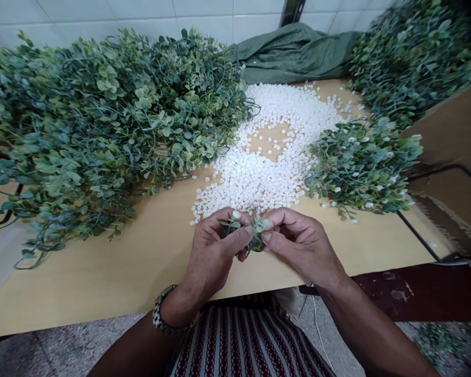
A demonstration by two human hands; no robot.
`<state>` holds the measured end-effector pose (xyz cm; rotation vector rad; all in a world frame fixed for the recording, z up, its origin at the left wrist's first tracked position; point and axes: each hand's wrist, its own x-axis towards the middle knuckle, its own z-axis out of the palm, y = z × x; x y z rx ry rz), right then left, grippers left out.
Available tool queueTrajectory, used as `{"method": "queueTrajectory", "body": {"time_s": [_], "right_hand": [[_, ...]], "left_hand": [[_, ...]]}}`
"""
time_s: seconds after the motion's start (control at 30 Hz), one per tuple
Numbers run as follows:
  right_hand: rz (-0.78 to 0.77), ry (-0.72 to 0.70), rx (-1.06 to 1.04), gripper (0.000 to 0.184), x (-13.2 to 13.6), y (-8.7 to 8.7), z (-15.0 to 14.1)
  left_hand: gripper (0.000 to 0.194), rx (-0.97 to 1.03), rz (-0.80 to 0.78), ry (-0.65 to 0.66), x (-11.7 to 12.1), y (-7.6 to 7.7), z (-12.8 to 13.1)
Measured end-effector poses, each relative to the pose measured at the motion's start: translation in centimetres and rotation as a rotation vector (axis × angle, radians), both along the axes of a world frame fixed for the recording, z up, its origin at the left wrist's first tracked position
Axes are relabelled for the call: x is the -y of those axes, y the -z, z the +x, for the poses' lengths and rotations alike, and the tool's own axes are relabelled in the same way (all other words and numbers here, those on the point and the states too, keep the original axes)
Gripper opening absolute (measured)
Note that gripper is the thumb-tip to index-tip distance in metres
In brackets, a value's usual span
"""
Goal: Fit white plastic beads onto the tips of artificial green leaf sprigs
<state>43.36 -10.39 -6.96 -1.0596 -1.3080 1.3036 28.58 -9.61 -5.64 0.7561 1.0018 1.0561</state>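
Note:
Above the table's front edge, my left hand (215, 251) pinches an artificial leaf sprig (256, 241) with a small white bead-like piece (236, 215) on one of its tips. My right hand (302, 243) meets it from the other side, thumb and forefinger closed on the sprig's leafy tip. Whether a white piece sits between those right fingers is hidden. Just beyond both hands spreads a heap of small white pieces (255, 180). To the right of the heap lies a bunch of green sprigs (361, 162) with white pieces on many tips.
A large pile of artificial greenery (113, 104) covers the table's left and back. More greenery (412, 63) stands at the back right, beside a cardboard box (451, 131) and a black metal frame (419, 233). A green woven sack (298, 52) lies along the tiled wall (204, 13).

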Motion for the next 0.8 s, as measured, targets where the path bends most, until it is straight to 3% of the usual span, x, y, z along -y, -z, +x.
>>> {"method": "queueTrajectory", "body": {"time_s": [0.17,0.33,0.43,0.57,0.8], "right_hand": [[0.077,0.010,0.026,0.006,-0.1,-0.2,0.2],[0.338,0.080,0.218,0.006,-0.2,0.0,0.5],[0.479,0.080,0.295,0.010,-0.2,0.3,0.6],[0.546,0.118,0.344,0.018,0.0,0.5,0.6],[0.836,0.129,0.543,0.024,0.1,0.6,1.0]], "left_hand": [[0.009,-0.092,0.030,0.044,0.0,0.2,-0.3],[0.013,-0.198,0.098,0.074,0.1,-0.1,-0.3],[0.009,-0.202,0.139,0.109,0.1,-0.6,-0.3],[0.005,-0.135,0.129,0.148,0.2,-0.9,-0.1],[0.013,-0.161,0.095,0.084,0.6,-0.1,0.2]]}}
